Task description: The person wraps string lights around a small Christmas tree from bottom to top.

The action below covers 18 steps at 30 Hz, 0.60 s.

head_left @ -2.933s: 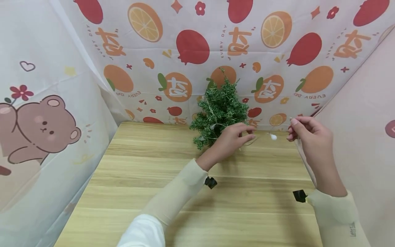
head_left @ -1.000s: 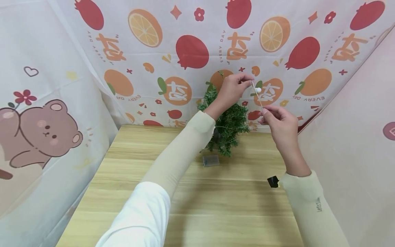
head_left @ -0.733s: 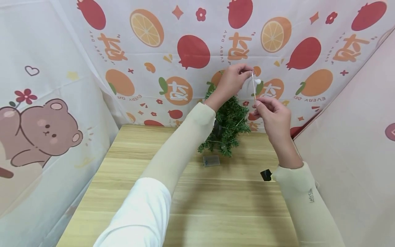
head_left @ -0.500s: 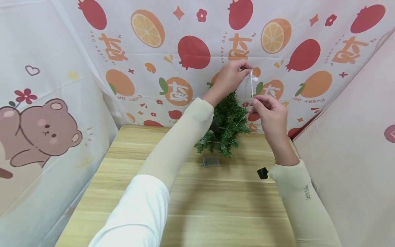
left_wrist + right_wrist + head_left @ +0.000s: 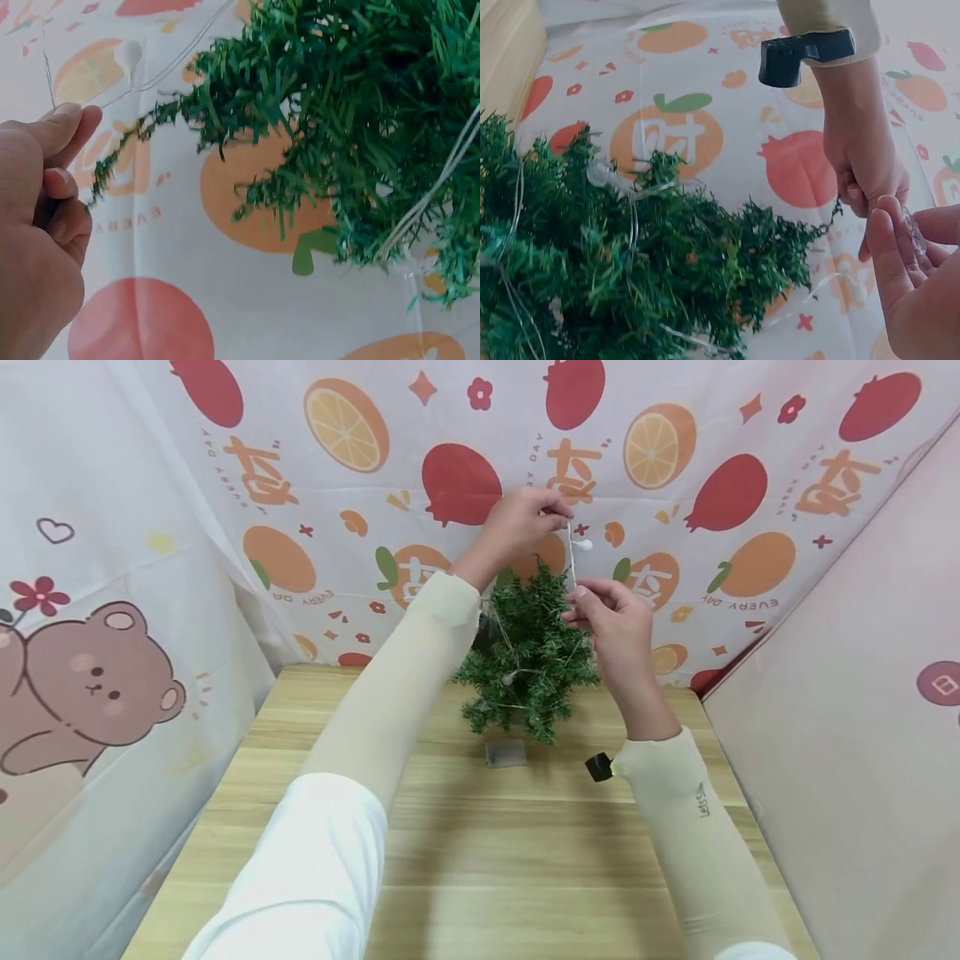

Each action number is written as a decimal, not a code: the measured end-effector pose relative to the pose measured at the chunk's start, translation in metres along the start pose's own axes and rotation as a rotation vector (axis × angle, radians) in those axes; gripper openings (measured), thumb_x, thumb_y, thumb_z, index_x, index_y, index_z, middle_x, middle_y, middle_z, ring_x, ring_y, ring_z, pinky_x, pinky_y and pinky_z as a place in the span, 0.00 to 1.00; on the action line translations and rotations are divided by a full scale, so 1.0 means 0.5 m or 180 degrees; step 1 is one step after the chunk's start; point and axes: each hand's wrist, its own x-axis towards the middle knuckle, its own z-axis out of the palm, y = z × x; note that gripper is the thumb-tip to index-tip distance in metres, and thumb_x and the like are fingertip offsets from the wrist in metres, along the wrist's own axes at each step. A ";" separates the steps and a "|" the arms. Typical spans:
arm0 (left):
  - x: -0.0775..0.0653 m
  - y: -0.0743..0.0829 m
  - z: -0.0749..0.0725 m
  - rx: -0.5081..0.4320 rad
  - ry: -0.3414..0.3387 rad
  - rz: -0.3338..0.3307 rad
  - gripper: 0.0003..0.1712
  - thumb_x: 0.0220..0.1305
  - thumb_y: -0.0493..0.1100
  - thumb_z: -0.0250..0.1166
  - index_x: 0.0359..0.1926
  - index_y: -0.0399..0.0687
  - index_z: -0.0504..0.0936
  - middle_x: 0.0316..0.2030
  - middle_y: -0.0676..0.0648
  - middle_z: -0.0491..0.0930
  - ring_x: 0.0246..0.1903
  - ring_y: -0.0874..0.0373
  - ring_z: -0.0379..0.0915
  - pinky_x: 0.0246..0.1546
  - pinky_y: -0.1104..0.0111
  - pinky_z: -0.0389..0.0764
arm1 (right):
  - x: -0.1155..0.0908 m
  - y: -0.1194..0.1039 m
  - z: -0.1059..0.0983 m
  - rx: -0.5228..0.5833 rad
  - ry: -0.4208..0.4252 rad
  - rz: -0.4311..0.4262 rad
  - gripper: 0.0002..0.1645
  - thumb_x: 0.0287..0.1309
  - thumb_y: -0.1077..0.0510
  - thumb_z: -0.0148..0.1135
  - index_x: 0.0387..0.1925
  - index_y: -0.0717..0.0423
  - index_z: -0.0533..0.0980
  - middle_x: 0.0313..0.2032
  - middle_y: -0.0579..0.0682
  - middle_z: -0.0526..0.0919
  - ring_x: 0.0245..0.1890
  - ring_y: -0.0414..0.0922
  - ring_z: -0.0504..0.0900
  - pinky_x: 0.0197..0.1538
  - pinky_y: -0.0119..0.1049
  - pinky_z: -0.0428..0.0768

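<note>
A small artificial Christmas tree [image 5: 536,635] stands at the back of the table, wound with thin-wired string lights [image 5: 572,556]. Above its top, my left hand [image 5: 521,520] pinches the wire between thumb and index finger. In the left wrist view, the tree's thin tip [image 5: 105,169] reaches this hand's curled lower fingers. Slightly lower and to the right, my right hand [image 5: 618,622] pinches the same strand, which runs taut between the hands. A white round bulb [image 5: 585,544] sticks out from that stretch. In the right wrist view, a clear piece [image 5: 913,232] shows between the right fingers.
A clear battery box [image 5: 506,753] lies on the wooden table [image 5: 480,852] before the tree. More wire and bulbs [image 5: 508,678] sit among the branches. A fruit-printed cloth [image 5: 461,485] hangs close behind, with a bear-printed cloth [image 5: 123,668] at the left.
Both hands have risen from beside the tree to above its top and come closer together. Over the last half second they moved left with the wire. The battery box has come into view.
</note>
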 end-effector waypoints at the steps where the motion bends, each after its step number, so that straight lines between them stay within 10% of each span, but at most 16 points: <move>1: 0.000 -0.005 -0.005 0.0003 0.0003 -0.0025 0.14 0.74 0.48 0.61 0.54 0.53 0.86 0.56 0.54 0.83 0.54 0.63 0.77 0.52 0.69 0.77 | 0.003 0.001 0.007 0.0031 0.0002 0.0014 0.15 0.68 0.57 0.64 0.50 0.63 0.81 0.39 0.58 0.86 0.32 0.44 0.87 0.42 0.33 0.86; 18: -0.046 -0.097 0.005 -0.1610 0.0605 -0.0441 0.15 0.71 0.46 0.65 0.52 0.43 0.86 0.49 0.47 0.86 0.54 0.59 0.78 0.57 0.66 0.76 | 0.022 0.006 0.098 -0.0147 -0.0278 -0.0057 0.13 0.70 0.59 0.61 0.51 0.61 0.81 0.42 0.61 0.85 0.31 0.43 0.86 0.42 0.35 0.86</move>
